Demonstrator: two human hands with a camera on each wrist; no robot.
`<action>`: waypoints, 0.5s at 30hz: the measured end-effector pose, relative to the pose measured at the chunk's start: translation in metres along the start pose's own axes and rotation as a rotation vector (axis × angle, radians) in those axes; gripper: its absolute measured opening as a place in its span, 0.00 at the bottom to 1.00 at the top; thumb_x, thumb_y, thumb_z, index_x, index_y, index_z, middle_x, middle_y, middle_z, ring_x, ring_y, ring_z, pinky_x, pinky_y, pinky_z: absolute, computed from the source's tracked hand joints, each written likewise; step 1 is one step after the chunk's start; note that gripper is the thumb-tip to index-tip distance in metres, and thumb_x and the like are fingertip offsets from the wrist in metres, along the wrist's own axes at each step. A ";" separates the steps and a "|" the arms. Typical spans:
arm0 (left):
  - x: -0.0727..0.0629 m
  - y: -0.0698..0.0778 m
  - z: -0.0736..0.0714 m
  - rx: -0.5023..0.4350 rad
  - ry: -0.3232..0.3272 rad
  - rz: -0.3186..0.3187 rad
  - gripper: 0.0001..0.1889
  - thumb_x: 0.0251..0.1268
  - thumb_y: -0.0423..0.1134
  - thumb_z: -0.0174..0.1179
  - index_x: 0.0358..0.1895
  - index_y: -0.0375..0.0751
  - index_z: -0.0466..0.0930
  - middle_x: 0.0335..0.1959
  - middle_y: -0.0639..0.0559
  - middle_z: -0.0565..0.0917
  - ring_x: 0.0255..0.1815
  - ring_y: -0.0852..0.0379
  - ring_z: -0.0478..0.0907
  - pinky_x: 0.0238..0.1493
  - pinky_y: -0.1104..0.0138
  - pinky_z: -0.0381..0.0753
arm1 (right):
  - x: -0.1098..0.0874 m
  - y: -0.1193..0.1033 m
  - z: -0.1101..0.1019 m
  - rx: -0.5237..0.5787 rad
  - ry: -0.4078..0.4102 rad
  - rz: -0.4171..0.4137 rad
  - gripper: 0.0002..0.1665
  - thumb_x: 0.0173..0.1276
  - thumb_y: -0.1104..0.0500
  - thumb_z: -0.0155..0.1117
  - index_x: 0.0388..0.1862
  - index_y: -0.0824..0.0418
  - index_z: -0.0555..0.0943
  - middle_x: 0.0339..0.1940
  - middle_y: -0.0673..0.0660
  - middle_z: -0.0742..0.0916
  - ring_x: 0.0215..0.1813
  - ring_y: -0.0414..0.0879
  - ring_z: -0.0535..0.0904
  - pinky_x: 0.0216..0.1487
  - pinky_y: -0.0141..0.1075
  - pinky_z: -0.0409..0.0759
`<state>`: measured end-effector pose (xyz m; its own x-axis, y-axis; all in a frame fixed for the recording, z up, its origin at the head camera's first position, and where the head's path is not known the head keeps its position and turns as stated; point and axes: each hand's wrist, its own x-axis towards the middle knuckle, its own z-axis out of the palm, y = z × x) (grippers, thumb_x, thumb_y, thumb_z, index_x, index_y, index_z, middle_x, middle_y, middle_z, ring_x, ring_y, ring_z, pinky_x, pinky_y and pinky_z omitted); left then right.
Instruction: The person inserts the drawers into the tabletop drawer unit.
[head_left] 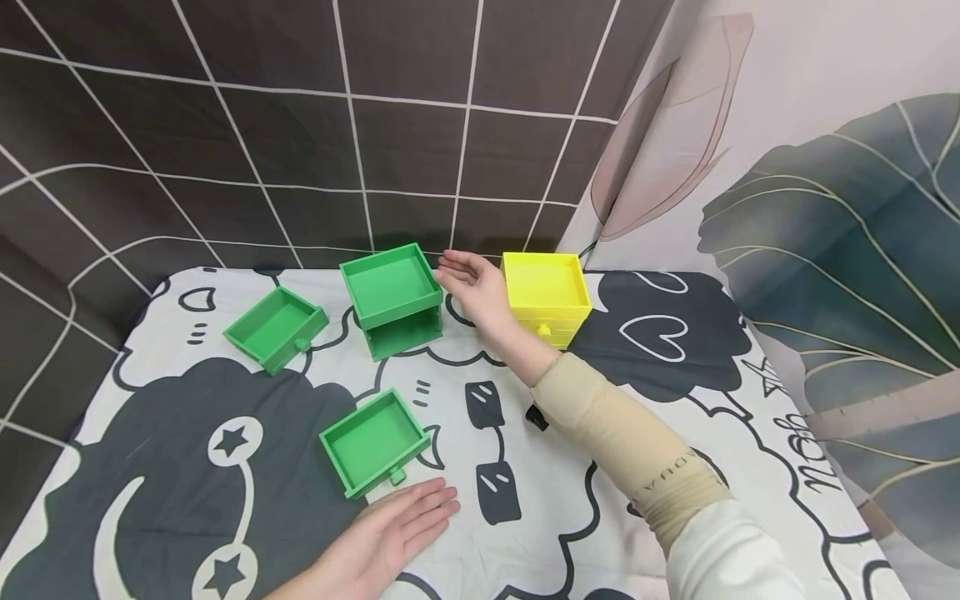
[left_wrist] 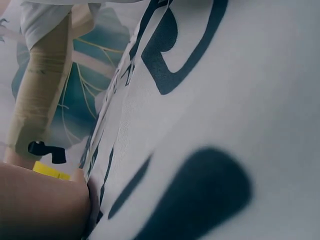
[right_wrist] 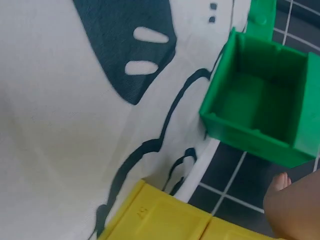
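Observation:
My right hand (head_left: 477, 287) reaches between a green cabinet frame (head_left: 397, 292) and a yellow drawer box (head_left: 546, 287), its fingertips right at the frame's right edge. In the right wrist view the frame (right_wrist: 255, 100) shows its hollow front opening, with the hand (right_wrist: 287, 205) below it. The left hand (head_left: 393, 533) lies palm up with fingers extended, near a green drawer (head_left: 375, 442) with a small knob. Another green drawer (head_left: 276, 327) sits left of the frame. Neither hand holds anything.
A black-and-white patterned cloth (head_left: 540, 533) covers the surface. Behind it hangs a dark grid-lined curtain (head_left: 285, 125), with a leaf-patterned curtain (head_left: 847, 208) at the right. A small black object (head_left: 536, 417) shows beside the right forearm.

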<state>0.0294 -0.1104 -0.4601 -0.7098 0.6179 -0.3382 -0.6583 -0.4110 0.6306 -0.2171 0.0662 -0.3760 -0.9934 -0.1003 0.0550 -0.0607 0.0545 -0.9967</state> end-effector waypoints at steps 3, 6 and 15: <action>-0.004 0.000 -0.006 -0.026 0.009 -0.006 0.33 0.91 0.45 0.38 0.83 0.22 0.46 0.75 0.47 0.76 0.69 0.63 0.80 0.77 0.70 0.76 | 0.006 0.004 0.001 0.004 -0.011 0.005 0.26 0.75 0.68 0.67 0.70 0.74 0.77 0.68 0.70 0.84 0.71 0.60 0.83 0.75 0.43 0.82; -0.007 0.001 -0.009 -0.070 0.058 -0.014 0.30 0.91 0.45 0.38 0.82 0.26 0.52 0.70 0.51 0.80 0.67 0.63 0.81 0.77 0.70 0.77 | 0.010 0.008 0.001 0.014 -0.039 0.004 0.27 0.76 0.68 0.67 0.71 0.74 0.76 0.69 0.70 0.84 0.72 0.60 0.82 0.76 0.44 0.81; -0.010 0.006 0.001 -0.112 0.309 0.018 0.18 0.90 0.44 0.41 0.68 0.37 0.68 0.61 0.52 0.87 0.60 0.62 0.87 0.72 0.69 0.82 | 0.022 0.012 0.009 0.041 -0.098 0.028 0.28 0.78 0.66 0.65 0.74 0.71 0.74 0.72 0.66 0.83 0.74 0.57 0.80 0.78 0.42 0.78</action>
<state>0.0328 -0.1183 -0.4527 -0.7528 0.3841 -0.5346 -0.6562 -0.5020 0.5634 -0.2388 0.0562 -0.3873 -0.9804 -0.1957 0.0226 -0.0266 0.0181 -0.9995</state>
